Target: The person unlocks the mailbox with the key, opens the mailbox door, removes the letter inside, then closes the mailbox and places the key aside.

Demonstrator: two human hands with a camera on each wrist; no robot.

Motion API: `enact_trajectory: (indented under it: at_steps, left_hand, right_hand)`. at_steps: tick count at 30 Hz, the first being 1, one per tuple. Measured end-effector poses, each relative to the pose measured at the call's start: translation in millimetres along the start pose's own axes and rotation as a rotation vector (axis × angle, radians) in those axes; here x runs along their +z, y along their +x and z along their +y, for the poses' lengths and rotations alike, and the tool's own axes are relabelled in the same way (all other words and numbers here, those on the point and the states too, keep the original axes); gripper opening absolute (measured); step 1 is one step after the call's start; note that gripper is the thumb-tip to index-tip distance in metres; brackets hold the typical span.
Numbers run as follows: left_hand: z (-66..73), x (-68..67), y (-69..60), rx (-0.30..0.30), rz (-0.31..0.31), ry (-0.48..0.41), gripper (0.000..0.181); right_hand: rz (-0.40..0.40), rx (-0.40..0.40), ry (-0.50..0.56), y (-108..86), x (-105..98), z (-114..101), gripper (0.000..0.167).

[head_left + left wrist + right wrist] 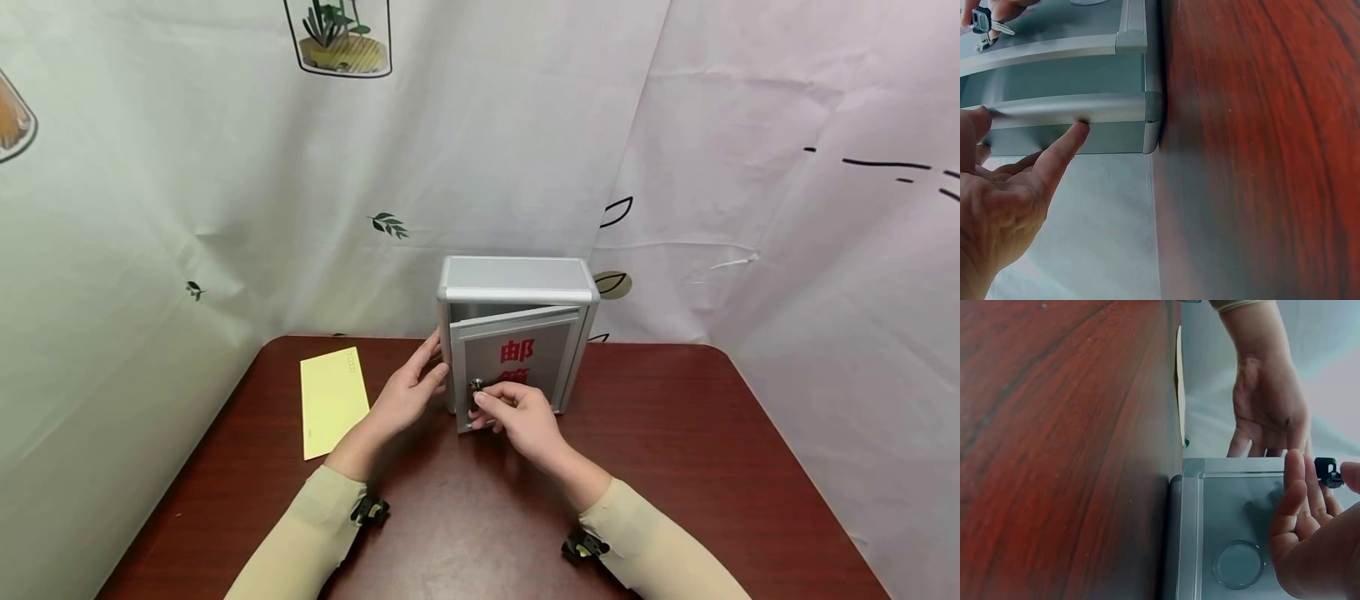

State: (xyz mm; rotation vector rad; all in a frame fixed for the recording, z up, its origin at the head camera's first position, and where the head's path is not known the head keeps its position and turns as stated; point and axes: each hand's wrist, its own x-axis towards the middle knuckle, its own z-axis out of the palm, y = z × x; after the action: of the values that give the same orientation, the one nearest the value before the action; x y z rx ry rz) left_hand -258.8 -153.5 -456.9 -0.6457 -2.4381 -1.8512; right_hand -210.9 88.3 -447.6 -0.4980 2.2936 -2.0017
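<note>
A silver-grey metal mailbox (517, 275) with red characters stands upright on the table. Its front door (553, 342) is ajar, swung out at the left edge. My right hand (523, 419) pinches a key (1329, 473) with a dark head at the door's lock (476, 384); a second key (1002, 28) hangs by it in the left wrist view. With fingers extended, my left hand (408, 392) steadies the mailbox's left side, and in the left wrist view its fingertips touch the frame edge (1110, 107). The box's inside is mostly hidden behind the door.
A yellow envelope (330, 408) lies flat on the dark red wooden table (465, 533), left of my left forearm. Behind the table and along both sides hangs a pale printed cloth (510, 125), close behind the mailbox.
</note>
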Motion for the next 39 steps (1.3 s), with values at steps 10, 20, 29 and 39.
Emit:
enact_trajectory:
  at_steps: [10, 20, 29, 39]
  left_hand:
    - [-0.7, 1.0, -2.0, -0.019, -0.01, -0.025, 0.066]
    - [-2.1, 0.7, -2.6, -0.016, -0.018, -0.045, 0.065]
    - [-0.2, 1.2, -1.6, 0.0, -0.018, -0.056, 0.065]
    - [0.2, 1.0, -0.6, -0.001, -0.013, -0.038, 0.065]
  right_hand:
    - [0.033, 0.025, 0.0, 5.3, 4.3, 0.5, 0.031]
    - [0.073, 0.035, 0.008, 10.3, 8.2, -0.2, 0.03]
    - [0.095, 0.038, 0.017, 15.8, 10.3, 0.0, 0.03]
    - [0.122, 0.028, 0.009, 20.6, 12.6, 0.9, 0.029]
